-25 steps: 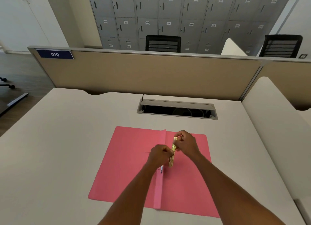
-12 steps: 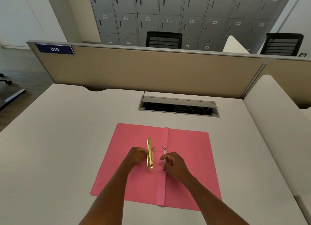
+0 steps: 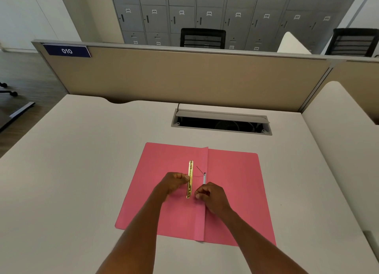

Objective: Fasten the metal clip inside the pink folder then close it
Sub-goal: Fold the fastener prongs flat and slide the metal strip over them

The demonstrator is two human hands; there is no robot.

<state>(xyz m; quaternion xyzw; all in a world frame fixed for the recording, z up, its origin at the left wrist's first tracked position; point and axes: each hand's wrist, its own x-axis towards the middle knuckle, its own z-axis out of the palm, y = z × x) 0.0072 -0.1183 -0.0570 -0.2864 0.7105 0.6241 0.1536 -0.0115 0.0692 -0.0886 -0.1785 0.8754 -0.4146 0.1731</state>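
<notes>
On the pale desk the pink folder lies open; the gold metal clip, earlier right of the spine, now stands at its nine o'clock, pinched by the left hand, while the right hand nips a thin prong, threading apparently next.

Folder lies open flat on the desk in front of me, cable hatch behind it, divider panel behind that. My left hand is left of the spine, right hand on it.
</notes>
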